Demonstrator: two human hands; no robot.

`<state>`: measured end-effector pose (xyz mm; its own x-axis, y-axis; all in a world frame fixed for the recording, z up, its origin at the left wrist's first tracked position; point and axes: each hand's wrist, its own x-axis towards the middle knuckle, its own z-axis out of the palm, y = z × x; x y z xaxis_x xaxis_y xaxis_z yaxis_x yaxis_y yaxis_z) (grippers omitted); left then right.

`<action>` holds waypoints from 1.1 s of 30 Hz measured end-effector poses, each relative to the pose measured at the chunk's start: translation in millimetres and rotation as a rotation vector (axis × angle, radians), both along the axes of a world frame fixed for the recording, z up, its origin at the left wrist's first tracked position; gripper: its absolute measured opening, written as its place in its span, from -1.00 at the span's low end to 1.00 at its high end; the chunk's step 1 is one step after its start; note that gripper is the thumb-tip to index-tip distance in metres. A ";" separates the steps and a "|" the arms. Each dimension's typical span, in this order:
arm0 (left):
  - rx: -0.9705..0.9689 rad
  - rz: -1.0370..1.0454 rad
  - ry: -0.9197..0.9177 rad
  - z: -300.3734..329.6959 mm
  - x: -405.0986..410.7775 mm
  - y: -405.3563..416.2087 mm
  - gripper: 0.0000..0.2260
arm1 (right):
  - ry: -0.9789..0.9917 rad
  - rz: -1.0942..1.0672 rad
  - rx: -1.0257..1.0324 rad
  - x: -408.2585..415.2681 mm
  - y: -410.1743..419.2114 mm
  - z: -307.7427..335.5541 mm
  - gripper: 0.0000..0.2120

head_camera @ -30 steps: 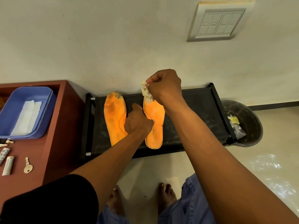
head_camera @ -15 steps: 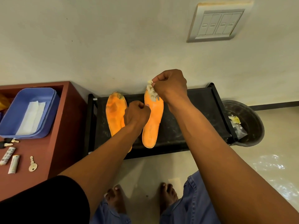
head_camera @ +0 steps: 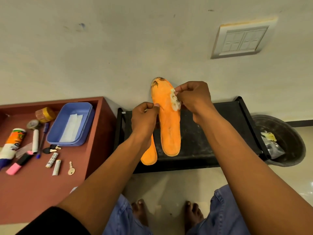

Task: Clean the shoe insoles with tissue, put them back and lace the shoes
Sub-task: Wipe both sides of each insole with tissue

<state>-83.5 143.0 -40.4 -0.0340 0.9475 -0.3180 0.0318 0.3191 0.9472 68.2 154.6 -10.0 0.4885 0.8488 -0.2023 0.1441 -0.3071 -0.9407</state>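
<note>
Up between the hands, a long orange foam insole [head_camera: 166,119] with a stained toe is lifted over the black rack [head_camera: 225,122]. Left hand [head_camera: 144,118] pinches its left edge; right hand [head_camera: 194,97] pinches a crumpled, soiled tissue [head_camera: 174,101] against its right edge. Beneath the left wrist lies the second insole [head_camera: 149,156]. No lettering is readable.

tub [head_camera: 55,134] on desk [head_camera: 33,192], rack [head_camera: 228,119] right of it, bin [head_camera: 293,133] rightmost
</note>
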 end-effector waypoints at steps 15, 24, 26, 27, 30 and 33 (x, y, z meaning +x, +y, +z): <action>0.017 0.150 -0.101 27.3 -23.9 -12.6 -0.62 | 0.214 0.169 0.073 -19.4 -6.9 7.9 -0.86; -0.172 -0.015 -0.435 40.7 -20.8 4.7 -0.37 | 0.118 0.335 0.102 -32.6 -8.8 2.2 -0.87; -0.188 -0.030 -0.440 34.7 -23.4 7.8 -0.32 | 0.078 0.329 0.091 -35.6 -7.7 0.3 -0.89; -0.196 -0.035 -0.447 33.8 -22.7 7.4 -0.31 | 0.054 0.327 0.087 -37.4 -7.6 0.1 -0.89; -0.182 -0.064 -0.474 35.4 -17.6 5.7 -0.26 | -0.033 0.302 0.104 -43.3 -7.2 -1.4 -0.92; -0.190 -0.106 -0.512 34.7 -14.7 4.2 -0.24 | -0.196 0.254 0.150 -48.5 -6.5 -3.2 -0.93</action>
<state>-98.2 147.2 -5.7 0.2624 0.8618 -0.4341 -0.3766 0.5056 0.7762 19.6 148.2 -13.3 0.2747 0.9615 0.0103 0.3806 -0.0990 -0.9194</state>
